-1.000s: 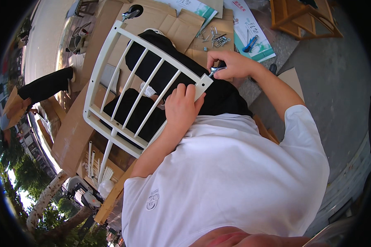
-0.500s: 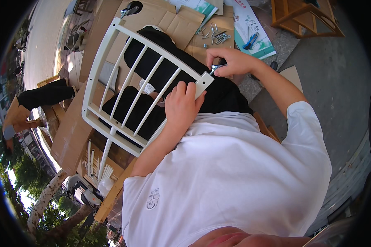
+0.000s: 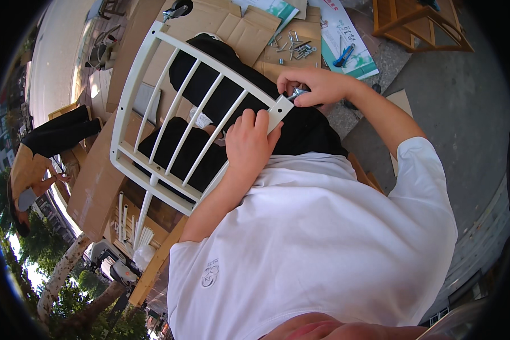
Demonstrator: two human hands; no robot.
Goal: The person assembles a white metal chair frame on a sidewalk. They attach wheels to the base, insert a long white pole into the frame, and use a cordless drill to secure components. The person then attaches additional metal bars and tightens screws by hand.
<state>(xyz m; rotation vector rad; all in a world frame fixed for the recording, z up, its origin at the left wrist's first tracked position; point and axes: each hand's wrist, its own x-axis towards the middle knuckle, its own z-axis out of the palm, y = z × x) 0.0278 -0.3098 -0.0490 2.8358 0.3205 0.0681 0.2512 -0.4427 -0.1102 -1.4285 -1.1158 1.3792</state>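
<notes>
A white slatted frame (image 3: 221,69) rests tilted across my legs. My left hand (image 3: 248,136) is closed around its near rail, close to the right corner. At that corner, the fingers of my right hand (image 3: 317,86) pinch a caster (image 3: 298,93) with a shiny metal fitting. The caster meets the end of the frame; my fingers partly cover it, and how deep its stem sits is hidden. Another caster (image 3: 178,10) with a dark wheel stands out from the frame's far left corner.
Loose bolts and screws (image 3: 297,48) lie on flattened cardboard (image 3: 209,22) beyond the frame. A blue utility knife (image 3: 344,55) rests on a printed sheet. White rods (image 3: 144,235) sit in a box at left, a wooden stool (image 3: 422,25) far right. Another person (image 3: 34,164) bends at left.
My right hand has shifted its finger grip, and the caster in it has turned, showing more metal. The frame has moved very slightly left. The other person's arm and head have moved.
</notes>
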